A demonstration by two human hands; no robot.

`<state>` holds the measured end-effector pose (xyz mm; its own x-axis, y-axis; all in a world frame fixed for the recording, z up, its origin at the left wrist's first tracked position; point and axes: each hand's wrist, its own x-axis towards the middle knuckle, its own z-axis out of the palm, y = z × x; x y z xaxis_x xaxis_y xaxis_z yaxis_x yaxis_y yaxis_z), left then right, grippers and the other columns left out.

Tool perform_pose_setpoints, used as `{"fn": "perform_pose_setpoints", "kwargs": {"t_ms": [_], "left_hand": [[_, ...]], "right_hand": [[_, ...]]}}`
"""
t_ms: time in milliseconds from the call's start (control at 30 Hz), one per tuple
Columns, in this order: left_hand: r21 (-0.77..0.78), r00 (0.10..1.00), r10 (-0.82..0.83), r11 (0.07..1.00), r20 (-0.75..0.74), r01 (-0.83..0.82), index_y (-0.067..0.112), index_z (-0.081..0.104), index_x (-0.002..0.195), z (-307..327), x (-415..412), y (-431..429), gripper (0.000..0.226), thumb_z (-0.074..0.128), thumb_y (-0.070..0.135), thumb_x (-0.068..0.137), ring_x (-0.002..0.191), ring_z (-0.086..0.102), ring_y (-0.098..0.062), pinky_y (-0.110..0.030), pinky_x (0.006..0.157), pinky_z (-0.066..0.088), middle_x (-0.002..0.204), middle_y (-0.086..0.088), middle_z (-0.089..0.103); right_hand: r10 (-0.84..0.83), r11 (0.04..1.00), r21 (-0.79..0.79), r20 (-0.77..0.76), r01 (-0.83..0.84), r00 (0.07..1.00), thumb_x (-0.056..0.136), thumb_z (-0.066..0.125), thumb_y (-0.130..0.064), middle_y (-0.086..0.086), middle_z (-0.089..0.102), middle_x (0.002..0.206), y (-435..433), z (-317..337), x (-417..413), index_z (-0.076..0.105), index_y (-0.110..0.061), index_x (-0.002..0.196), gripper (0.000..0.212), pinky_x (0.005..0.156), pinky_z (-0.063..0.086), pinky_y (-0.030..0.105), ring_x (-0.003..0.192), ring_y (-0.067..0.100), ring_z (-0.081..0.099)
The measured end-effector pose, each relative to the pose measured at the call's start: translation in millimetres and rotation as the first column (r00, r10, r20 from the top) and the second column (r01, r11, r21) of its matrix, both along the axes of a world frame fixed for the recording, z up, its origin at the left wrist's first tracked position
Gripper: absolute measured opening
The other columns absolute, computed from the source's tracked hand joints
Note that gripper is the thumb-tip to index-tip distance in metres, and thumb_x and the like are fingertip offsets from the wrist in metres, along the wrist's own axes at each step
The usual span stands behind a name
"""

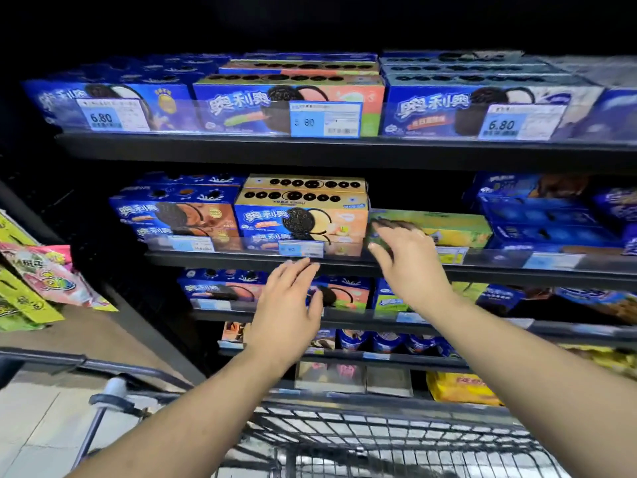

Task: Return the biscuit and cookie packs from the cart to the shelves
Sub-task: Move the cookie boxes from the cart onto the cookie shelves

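Observation:
A green and yellow cookie box (444, 227) lies flat on the middle shelf (344, 262), right of a stack of orange-topped cookie boxes (301, 215). My right hand (408, 262) reaches up to it, fingers straight, fingertips touching the box's left end. My left hand (287, 305) hovers lower, open with fingers spread, just under the shelf's front edge and holding nothing. The wire cart (379, 439) stands below my forearms; the part of its basket I can see shows no packs.
Blue cookie boxes fill the top shelf (344, 146) and the lower shelves (344, 319). Blue packs (551, 215) sit to the right of the green box. Pink and green snack bags (38, 281) hang at the left. Yellow packs (458, 388) lie low on the right.

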<state>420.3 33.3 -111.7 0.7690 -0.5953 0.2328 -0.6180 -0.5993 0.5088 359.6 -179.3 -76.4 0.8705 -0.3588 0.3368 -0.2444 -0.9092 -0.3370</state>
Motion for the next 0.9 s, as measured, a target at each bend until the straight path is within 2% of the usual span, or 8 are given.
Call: {"fn": "perform_pose_setpoints", "kwargs": {"t_ms": [133,233,467,600,667,733,800,900], "left_hand": [[0.032,0.993,-0.116,0.993,0.028,0.115,0.012,0.061,0.133,7,-38,-14,0.037,0.060,0.021,0.097,0.132,0.046,-0.026,-0.042,0.114,0.036,0.137,-0.005,0.058],[0.113,0.973,-0.231,0.967,-0.009,0.230,0.010,0.064,0.126,9,-74,-20,0.032,0.059,0.020,0.096,0.121,0.053,-0.031,-0.041,0.107,0.039,0.127,-0.009,0.064],[0.221,0.899,-0.398,0.874,-0.181,0.432,0.015,0.064,0.101,-32,-184,-13,0.013,0.059,0.026,0.096,0.102,0.058,-0.031,-0.041,0.087,0.048,0.105,-0.008,0.065],[0.361,0.796,-0.477,0.715,-0.372,0.598,0.016,0.060,0.117,-80,-248,-6,0.027,0.056,0.034,0.098,0.115,0.057,-0.031,-0.040,0.097,0.046,0.120,-0.010,0.062],[0.499,0.754,-0.456,0.566,-0.473,0.655,0.020,0.052,0.136,-102,-275,1,0.044,0.056,0.042,0.097,0.129,0.048,-0.033,-0.041,0.106,0.042,0.138,-0.010,0.051],[0.608,0.737,-0.436,0.420,-0.516,0.674,0.025,0.037,0.149,-121,-293,11,0.062,0.056,0.050,0.096,0.142,0.032,-0.035,-0.048,0.115,0.033,0.156,-0.010,0.031],[0.639,0.736,-0.396,0.370,-0.549,0.675,0.026,0.023,0.156,-134,-304,19,0.075,0.057,0.053,0.094,0.148,0.016,-0.037,-0.052,0.119,0.022,0.164,-0.010,0.013],[0.645,0.748,-0.376,0.379,-0.548,0.663,0.022,0.008,0.159,-147,-306,23,0.088,0.059,0.053,0.094,0.151,0.010,-0.035,-0.052,0.121,0.015,0.166,-0.009,0.007]], "right_hand": [[0.049,0.998,-0.037,-0.106,-0.053,0.993,0.102,0.056,-0.028,0.005,0.059,0.141,0,-4,-62,0.058,-0.014,0.140,0.041,0.110,0.035,0.046,0.130,0.030,0.049],[0.081,0.993,-0.073,-0.209,-0.098,0.975,0.100,0.059,-0.026,0.009,0.059,0.141,7,-11,-119,0.063,-0.011,0.135,0.038,0.107,0.037,0.047,0.128,0.034,0.051],[0.034,0.984,0.171,-0.461,0.052,0.887,0.099,0.060,-0.033,0.012,0.064,0.131,28,-58,-254,0.063,-0.011,0.132,0.040,0.102,0.043,0.044,0.124,0.033,0.056],[0.104,0.871,0.428,-0.641,0.242,0.760,0.097,0.064,-0.036,0.013,0.058,0.140,52,-110,-326,0.056,-0.015,0.141,0.050,0.107,0.041,0.035,0.129,0.031,0.055],[0.154,0.790,0.521,-0.680,0.325,0.717,0.094,0.068,-0.035,0.013,0.060,0.137,64,-137,-352,0.056,-0.017,0.141,0.051,0.100,0.041,0.029,0.124,0.030,0.057],[0.211,0.722,0.577,-0.709,0.382,0.673,0.090,0.071,-0.043,0.007,0.053,0.147,73,-160,-370,0.050,-0.020,0.146,0.064,0.101,0.038,0.025,0.132,0.024,0.052],[0.263,0.641,0.628,-0.721,0.442,0.641,0.085,0.073,-0.055,-0.002,0.042,0.156,77,-177,-376,0.039,-0.029,0.153,0.081,0.102,0.036,0.023,0.138,0.019,0.045],[0.287,0.551,0.657,-0.728,0.515,0.623,0.074,0.074,-0.069,-0.005,0.044,0.153,77,-197,-372,0.034,-0.035,0.152,0.093,0.103,0.041,0.030,0.131,0.018,0.049]]}}
